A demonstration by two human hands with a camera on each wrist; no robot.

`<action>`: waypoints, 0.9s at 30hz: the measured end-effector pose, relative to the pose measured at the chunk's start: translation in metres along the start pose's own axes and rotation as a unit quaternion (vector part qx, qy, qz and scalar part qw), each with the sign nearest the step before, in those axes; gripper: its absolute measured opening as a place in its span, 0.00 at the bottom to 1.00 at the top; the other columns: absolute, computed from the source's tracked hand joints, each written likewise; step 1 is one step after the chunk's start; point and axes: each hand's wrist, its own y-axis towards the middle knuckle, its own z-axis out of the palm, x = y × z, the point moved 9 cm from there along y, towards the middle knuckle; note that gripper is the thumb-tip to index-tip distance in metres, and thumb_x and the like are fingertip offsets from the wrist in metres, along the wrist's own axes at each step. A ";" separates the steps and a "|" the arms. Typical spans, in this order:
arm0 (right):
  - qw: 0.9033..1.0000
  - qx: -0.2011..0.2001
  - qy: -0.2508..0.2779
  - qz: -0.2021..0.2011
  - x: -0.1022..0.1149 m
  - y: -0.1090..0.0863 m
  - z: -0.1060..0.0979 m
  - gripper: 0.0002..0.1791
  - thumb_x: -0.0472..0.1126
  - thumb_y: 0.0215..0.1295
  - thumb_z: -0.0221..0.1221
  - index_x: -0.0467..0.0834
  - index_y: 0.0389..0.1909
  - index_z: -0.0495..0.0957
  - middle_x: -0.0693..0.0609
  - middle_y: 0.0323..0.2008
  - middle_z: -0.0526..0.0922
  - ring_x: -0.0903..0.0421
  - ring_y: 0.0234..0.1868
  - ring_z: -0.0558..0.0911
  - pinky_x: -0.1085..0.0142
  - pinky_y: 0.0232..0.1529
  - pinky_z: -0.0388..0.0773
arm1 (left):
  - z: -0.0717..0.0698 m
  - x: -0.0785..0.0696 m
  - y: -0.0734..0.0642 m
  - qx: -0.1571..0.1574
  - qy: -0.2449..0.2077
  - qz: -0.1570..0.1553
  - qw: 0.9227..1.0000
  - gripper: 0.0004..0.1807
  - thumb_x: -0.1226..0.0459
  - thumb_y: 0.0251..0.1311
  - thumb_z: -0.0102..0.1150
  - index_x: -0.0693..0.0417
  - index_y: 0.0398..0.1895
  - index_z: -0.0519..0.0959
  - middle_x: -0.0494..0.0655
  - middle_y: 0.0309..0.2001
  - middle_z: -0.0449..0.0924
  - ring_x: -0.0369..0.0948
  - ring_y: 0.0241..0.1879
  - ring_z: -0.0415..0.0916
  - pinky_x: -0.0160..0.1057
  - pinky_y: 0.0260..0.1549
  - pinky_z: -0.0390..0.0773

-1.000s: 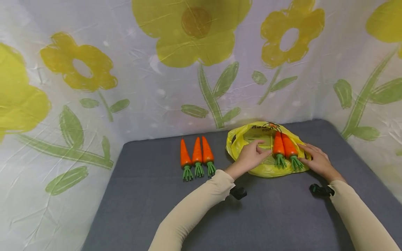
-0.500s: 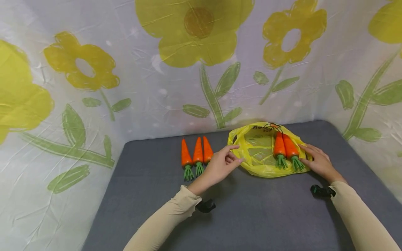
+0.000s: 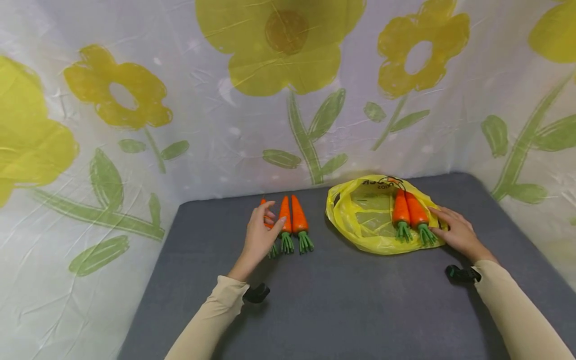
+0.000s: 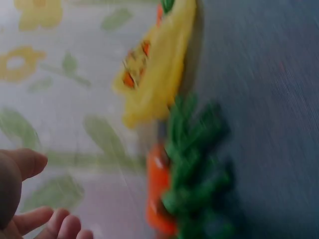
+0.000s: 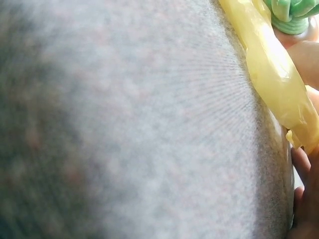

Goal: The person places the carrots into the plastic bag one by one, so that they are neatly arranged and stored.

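Note:
My left hand (image 3: pixel 257 239) is over the leftmost of three loose orange carrots, its thumb and fingers apart with nothing between them. That leftmost carrot (image 3: pixel 272 251) is mostly hidden behind the hand. Beside it lie the middle carrot (image 3: pixel 285 212) and the right carrot (image 3: pixel 299 215), green tops toward me. A yellow plastic bag (image 3: pixel 375 248) lies with its mouth spread open on the right, two carrots (image 3: pixel 400 207) side by side in its right part. My right hand (image 3: pixel 456 234) grips the bag's right edge, the yellow rim (image 5: pixel 274 69) running between thumb and fingers in the right wrist view.
A dark grey cloth (image 3: pixel 342 310) covers the table. Behind it hangs a pale curtain (image 3: pixel 216 150) printed with yellow flowers, close to the table's far edge. Each wrist carries a small black camera (image 3: pixel 461 274).
My left hand has moved left from the bag's mouth, past the right and middle carrots, to the leftmost one. My right hand stays at the bag's edge.

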 end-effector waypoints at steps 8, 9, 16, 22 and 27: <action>1.000 0.002 -0.005 -0.001 0.001 0.000 0.001 0.37 0.53 0.74 0.51 0.41 0.77 0.54 0.27 0.73 0.53 0.23 0.71 0.50 0.27 0.63 0.43 | -0.001 0.063 0.003 0.018 0.056 -0.091 0.994 0.38 0.51 0.66 0.61 0.61 0.72 0.62 0.60 0.47 0.70 0.51 0.43 0.70 0.46 0.41 0.72; 1.000 0.000 -0.005 -0.001 0.001 0.000 0.001 0.37 0.53 0.74 0.51 0.41 0.77 0.54 0.27 0.73 0.54 0.23 0.71 0.51 0.27 0.62 0.43 | 0.002 0.069 0.002 0.031 0.057 -0.102 0.993 0.39 0.49 0.66 0.60 0.62 0.72 0.61 0.62 0.49 0.70 0.53 0.45 0.70 0.47 0.42 0.73; 1.000 -0.005 -0.004 -0.005 0.003 -0.001 0.001 0.37 0.53 0.73 0.52 0.41 0.77 0.55 0.27 0.73 0.54 0.23 0.70 0.51 0.28 0.62 0.44 | 0.010 0.101 0.000 0.079 0.076 -0.151 0.982 0.45 0.45 0.66 0.58 0.64 0.74 0.55 0.69 0.58 0.65 0.61 0.57 0.66 0.57 0.52 0.72; 1.000 -0.001 -0.006 0.000 0.003 0.000 0.000 0.37 0.53 0.74 0.52 0.41 0.77 0.54 0.27 0.73 0.53 0.23 0.70 0.50 0.27 0.62 0.43 | 0.013 0.102 -0.002 0.088 0.073 -0.160 0.980 0.47 0.45 0.63 0.61 0.63 0.75 0.55 0.68 0.60 0.63 0.60 0.58 0.66 0.56 0.52 0.74; 1.000 -0.002 -0.005 0.000 0.002 0.000 -0.001 0.37 0.53 0.74 0.51 0.41 0.77 0.54 0.27 0.73 0.53 0.23 0.70 0.50 0.27 0.63 0.43 | 0.016 0.100 -0.004 0.083 0.080 -0.152 0.982 0.45 0.48 0.63 0.63 0.65 0.74 0.56 0.69 0.61 0.64 0.60 0.57 0.67 0.56 0.51 0.75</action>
